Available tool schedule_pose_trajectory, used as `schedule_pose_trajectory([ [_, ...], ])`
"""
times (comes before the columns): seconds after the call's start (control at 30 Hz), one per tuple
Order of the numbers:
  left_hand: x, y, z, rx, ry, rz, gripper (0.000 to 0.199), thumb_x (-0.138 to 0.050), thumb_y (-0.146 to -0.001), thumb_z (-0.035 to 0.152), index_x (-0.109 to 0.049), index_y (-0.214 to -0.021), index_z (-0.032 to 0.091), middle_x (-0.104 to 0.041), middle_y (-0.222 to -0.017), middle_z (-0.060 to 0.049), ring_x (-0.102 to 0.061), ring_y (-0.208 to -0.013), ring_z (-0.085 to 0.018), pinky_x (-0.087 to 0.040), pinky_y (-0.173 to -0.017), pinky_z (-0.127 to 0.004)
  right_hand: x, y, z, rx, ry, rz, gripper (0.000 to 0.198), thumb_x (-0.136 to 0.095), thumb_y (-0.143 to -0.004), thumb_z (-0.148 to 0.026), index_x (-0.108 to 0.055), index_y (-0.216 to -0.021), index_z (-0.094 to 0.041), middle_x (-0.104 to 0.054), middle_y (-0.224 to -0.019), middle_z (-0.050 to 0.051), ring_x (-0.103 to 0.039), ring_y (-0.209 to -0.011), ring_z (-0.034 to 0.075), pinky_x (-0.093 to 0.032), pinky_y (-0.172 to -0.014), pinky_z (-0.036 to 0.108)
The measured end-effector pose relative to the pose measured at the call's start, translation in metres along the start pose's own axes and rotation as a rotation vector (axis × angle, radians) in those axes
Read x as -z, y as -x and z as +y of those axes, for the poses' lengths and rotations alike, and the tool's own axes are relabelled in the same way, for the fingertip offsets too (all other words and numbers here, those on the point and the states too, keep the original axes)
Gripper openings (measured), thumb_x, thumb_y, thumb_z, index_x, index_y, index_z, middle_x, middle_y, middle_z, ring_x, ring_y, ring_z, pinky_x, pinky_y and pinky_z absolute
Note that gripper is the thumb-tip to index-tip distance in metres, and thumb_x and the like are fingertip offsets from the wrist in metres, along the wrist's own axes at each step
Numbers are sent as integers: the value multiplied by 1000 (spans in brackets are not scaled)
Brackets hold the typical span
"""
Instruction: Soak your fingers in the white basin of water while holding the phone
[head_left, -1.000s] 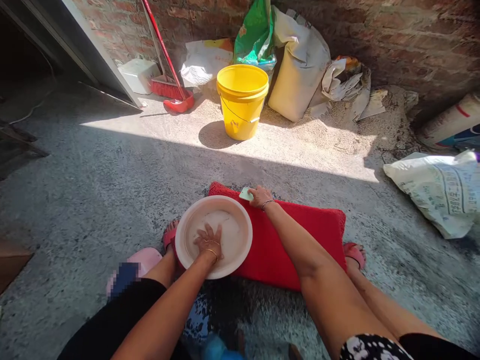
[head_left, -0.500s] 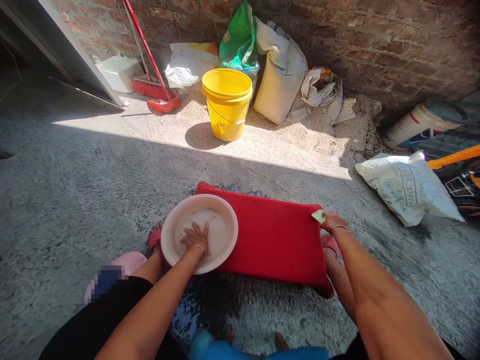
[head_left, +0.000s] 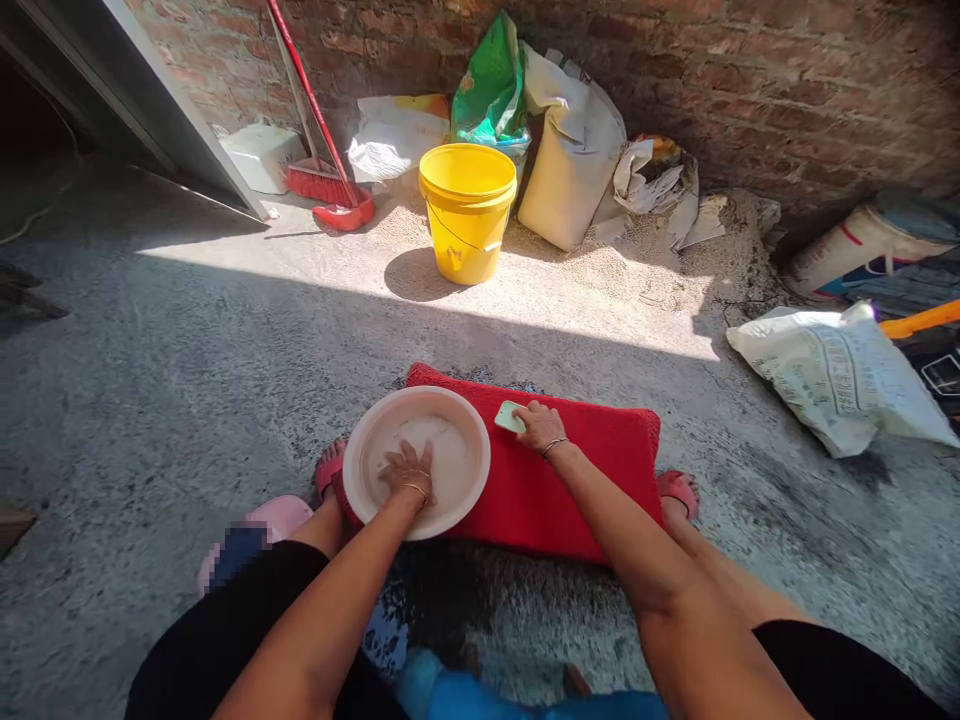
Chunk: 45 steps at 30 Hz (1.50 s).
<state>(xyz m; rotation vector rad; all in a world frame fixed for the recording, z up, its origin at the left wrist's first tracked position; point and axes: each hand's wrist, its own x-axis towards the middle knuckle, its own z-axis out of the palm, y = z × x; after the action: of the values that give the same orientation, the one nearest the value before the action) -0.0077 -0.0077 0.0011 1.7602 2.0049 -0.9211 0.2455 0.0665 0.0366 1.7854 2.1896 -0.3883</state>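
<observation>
My left hand (head_left: 409, 472) lies inside a pale pink basin (head_left: 351, 470) of cloudy water, palm down with its fingers spread. The basin rests on the left end of a red, cloth-covered rectangular block (head_left: 577, 490). In my right hand (head_left: 541, 427) is a flat pale green scraper (head_left: 509, 416) with rounded corners and what looks like a small hole. That hand is over the far half of the red cloth, just right of the basin's rim. Whether the scraper's edge presses on the cloth I cannot tell.
A yellow bucket (head_left: 466, 230) stands ahead on the concrete. Behind it a full white sack (head_left: 566, 170), a green bag (head_left: 491, 85) and a red broom (head_left: 319, 180) line the brick wall. A white bag (head_left: 840, 375) lies right. Wet floor (head_left: 435, 600) shows before the block.
My right hand has moved left with the scraper, from the red block's right end to beside the basin. My left hand stays in the basin. The whole view has shifted slightly.
</observation>
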Motion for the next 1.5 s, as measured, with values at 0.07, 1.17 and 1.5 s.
schedule_pose_trajectory([
  [0.07, -1, 0, -1, -8, -3, 10, 118, -82, -60, 42, -11, -154, 34, -12, -162, -22, -24, -139, -55, -43, -93, -63, 1, -14, -31, 91, 6, -7, 42, -57, -83, -34, -58, -125, -31, -54, -123, 10, -52, -109, 25, -36, -89, 36],
  [1.17, -1, -5, 0, 10, -29, 5, 118, -81, -62, 44, -10, -155, 33, -10, -162, -22, -26, -138, -54, -43, -95, -61, -2, 11, -12, 199, 4, -35, 43, -56, -83, -34, -57, -127, -29, -52, -126, 11, -50, -110, 26, -35, -91, 39],
  [1.5, -7, -10, -3, 4, 9, 37, 121, -80, -57, 49, -11, -155, 33, -10, -162, -22, -24, -138, -56, -41, -95, -64, -31, 68, 125, -32, 61, -111, 51, -59, -81, -32, -53, -132, -30, -52, -126, 11, -51, -111, 26, -37, -90, 38],
])
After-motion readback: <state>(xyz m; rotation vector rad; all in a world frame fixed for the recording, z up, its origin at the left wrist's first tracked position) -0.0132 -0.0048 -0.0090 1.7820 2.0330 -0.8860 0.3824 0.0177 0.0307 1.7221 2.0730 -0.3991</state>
